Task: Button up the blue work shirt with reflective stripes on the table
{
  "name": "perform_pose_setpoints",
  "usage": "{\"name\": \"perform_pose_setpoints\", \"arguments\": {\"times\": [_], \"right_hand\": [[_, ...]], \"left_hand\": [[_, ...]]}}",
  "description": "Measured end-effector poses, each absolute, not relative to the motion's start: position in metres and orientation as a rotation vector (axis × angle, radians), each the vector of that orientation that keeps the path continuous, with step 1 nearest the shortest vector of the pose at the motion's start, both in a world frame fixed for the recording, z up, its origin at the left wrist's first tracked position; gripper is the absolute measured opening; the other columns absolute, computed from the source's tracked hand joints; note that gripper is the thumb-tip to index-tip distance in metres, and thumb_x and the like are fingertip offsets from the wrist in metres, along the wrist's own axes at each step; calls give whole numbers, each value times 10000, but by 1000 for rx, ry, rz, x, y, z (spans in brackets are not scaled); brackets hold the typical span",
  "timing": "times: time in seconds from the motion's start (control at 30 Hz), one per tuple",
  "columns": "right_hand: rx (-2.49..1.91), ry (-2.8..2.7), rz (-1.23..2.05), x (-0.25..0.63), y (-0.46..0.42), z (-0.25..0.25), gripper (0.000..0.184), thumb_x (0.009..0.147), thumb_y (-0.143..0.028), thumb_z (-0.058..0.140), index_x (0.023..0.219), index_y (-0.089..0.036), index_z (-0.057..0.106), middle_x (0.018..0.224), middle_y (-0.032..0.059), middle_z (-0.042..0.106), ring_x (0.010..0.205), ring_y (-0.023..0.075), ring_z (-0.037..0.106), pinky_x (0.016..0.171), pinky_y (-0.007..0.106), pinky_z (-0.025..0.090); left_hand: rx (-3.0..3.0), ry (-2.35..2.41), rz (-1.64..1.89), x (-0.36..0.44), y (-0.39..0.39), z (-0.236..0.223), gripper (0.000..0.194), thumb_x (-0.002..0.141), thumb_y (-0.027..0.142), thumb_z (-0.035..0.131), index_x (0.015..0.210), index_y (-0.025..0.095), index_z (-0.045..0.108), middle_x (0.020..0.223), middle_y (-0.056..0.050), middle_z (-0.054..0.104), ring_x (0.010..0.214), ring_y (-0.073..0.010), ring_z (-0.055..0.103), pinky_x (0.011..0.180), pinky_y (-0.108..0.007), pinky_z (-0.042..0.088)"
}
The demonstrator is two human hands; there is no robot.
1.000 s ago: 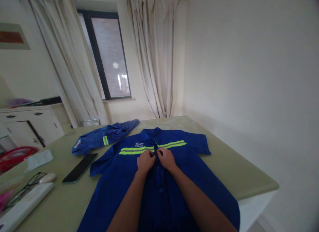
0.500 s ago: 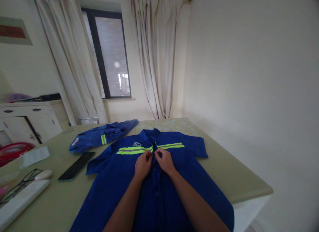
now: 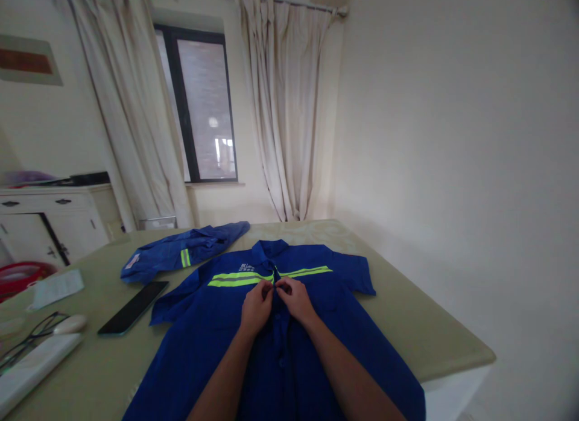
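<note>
A blue short-sleeved work shirt (image 3: 212, 324) with yellow-green reflective stripes lies flat, front up, on the olive-green table (image 3: 407, 312). My left hand (image 3: 256, 307) and my right hand (image 3: 292, 299) sit side by side on the shirt's front placket, just below the stripes. Both hands have their fingers curled and pinched on the placket edges at a button. My forearms reach in from the bottom of the view over the shirt's lower half.
A second blue garment (image 3: 181, 252) lies crumpled at the table's far left. A dark phone (image 3: 132, 316), a folded paper (image 3: 58, 286), glasses (image 3: 27, 336), a mouse (image 3: 69, 324) and a white keyboard (image 3: 31, 367) lie left. A white cabinet (image 3: 45, 222), curtains and window stand behind.
Both hands stay pinched at the placket in nearly the same spot. The view has tilted up slightly, so the shirt and table sit lower in the picture.
</note>
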State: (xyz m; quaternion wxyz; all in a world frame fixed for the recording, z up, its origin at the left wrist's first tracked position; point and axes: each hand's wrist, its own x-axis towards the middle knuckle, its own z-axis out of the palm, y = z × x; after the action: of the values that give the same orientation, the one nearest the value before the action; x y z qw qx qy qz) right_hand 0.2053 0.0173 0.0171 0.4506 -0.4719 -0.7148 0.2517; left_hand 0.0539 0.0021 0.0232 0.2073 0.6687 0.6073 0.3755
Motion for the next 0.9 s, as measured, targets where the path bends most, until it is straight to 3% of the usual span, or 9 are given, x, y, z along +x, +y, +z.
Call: {"name": "perform_pose_setpoints", "arguments": {"times": [0.13,0.3,0.47,0.63,0.77,0.9], "right_hand": [[-1189,-1782,552,205,17,16,136,801,-161,606,850,-197,728,745,-4,647,681,151,573,635,225,414],[-1234,-1769,542,204,17,15,90,794,-167,649,792,-201,732,769,6,657,722,158,595,677,234,431],[-1229,-1650,598,204,16,17,64,775,-174,665,782,-194,725,763,9,674,710,164,607,676,245,453],[-1290,-1576,707,205,24,11,57,752,-198,668,754,-174,720,700,4,675,674,162,598,621,235,426],[-1321,-1610,836,207,31,9,101,751,-234,671,722,-164,739,638,-1,682,638,170,613,578,231,402],[-1294,-1674,769,209,27,11,209,847,-268,587,757,-188,757,768,28,745,772,194,669,684,254,454]], "left_hand": [[1872,1664,1055,53,2,21,203,950,389,532,988,234,658,981,-12,760,907,-171,699,763,-240,479],[1883,1630,1054,51,6,15,95,929,264,539,895,223,618,917,-6,744,861,-164,692,756,-247,478],[1889,1606,1028,51,6,17,49,933,226,510,934,235,558,941,-12,725,885,-168,689,781,-252,490],[2126,1657,851,53,-4,25,200,926,182,512,1102,277,526,920,18,703,901,-166,675,746,-236,431],[2225,1766,724,57,-13,31,168,961,219,477,1082,302,560,998,13,700,928,-168,669,745,-243,421],[2274,1854,675,60,-15,30,204,1004,267,407,1044,280,606,1067,-18,681,991,-176,648,834,-262,438]]}}
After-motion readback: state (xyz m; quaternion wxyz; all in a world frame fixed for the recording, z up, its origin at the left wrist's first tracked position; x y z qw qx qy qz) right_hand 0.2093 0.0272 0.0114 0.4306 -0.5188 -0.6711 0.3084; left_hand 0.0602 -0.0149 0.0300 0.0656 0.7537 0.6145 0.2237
